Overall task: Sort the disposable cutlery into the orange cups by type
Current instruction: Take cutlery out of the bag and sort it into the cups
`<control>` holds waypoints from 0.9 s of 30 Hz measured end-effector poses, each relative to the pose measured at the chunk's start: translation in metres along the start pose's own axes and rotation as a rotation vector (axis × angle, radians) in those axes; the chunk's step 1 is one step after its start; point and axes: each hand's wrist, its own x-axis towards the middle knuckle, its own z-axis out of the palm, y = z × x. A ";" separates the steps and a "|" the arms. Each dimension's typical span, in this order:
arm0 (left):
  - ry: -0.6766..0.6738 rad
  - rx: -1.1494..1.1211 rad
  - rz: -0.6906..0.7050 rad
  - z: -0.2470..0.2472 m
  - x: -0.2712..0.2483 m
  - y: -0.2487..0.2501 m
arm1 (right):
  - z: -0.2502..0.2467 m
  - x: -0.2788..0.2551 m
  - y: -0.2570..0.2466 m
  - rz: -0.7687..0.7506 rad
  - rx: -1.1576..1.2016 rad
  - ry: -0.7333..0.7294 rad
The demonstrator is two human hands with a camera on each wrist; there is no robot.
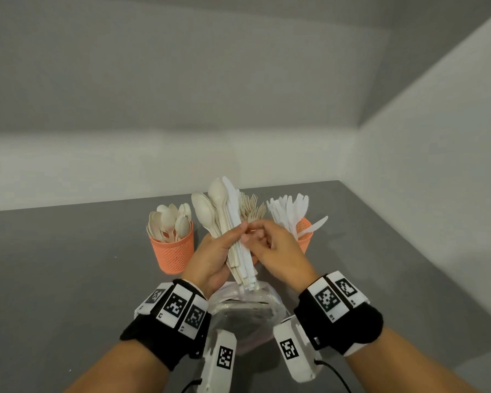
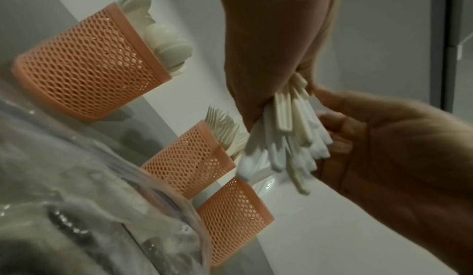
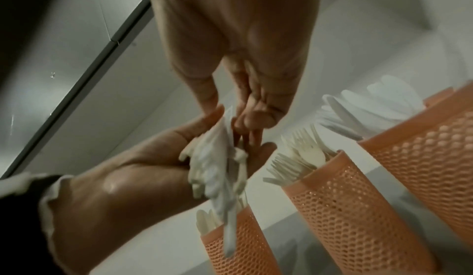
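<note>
My left hand [image 1: 224,245] grips a fanned bundle of cutlery [image 1: 224,214], cream spoons and white knives with heads up. Its handles [image 2: 289,133] stick out below the palm. My right hand [image 1: 250,232] meets the bundle from the right, thumb and fingertips [image 3: 245,121] pinching a white knife [image 3: 226,115] at its edge. Three orange mesh cups stand behind. The left cup [image 1: 173,251] holds spoons. The middle cup [image 2: 187,162] is mostly hidden by my hands in the head view, with its forks [image 1: 253,208] showing above them. The right cup [image 1: 305,236] holds knives.
A crumpled clear plastic bag [image 1: 244,307] lies on the grey table [image 1: 68,265] just under my wrists. White walls close the table at the back and right. One knife [image 1: 313,226] leans out of the right cup toward the wall.
</note>
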 end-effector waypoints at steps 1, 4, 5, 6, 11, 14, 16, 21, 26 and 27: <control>0.014 -0.004 0.020 0.001 0.001 0.000 | 0.000 0.001 0.000 0.001 -0.031 -0.066; 0.036 0.030 0.063 0.005 0.002 -0.002 | 0.003 0.002 -0.003 0.006 -0.110 -0.130; 0.031 0.047 0.073 0.007 0.001 -0.003 | 0.005 0.004 -0.001 0.005 -0.114 -0.141; 0.027 0.062 0.076 0.008 0.000 -0.004 | 0.008 0.005 0.001 -0.012 -0.112 -0.151; 0.018 0.053 0.031 0.010 0.001 -0.010 | 0.017 0.011 0.018 0.013 -0.090 -0.080; 0.088 0.064 0.045 0.008 0.004 -0.018 | 0.011 0.014 0.024 0.050 -0.046 -0.080; 0.158 0.044 0.059 0.007 0.006 -0.022 | 0.009 0.013 0.026 0.056 -0.023 -0.099; 0.211 0.060 0.039 0.006 0.010 -0.018 | 0.011 0.008 0.026 0.095 0.199 -0.139; 0.194 0.050 -0.004 0.010 0.010 -0.012 | 0.007 0.006 0.029 0.079 0.217 -0.175; 0.179 0.053 0.009 0.011 0.010 -0.012 | 0.005 0.006 0.029 0.091 0.239 -0.179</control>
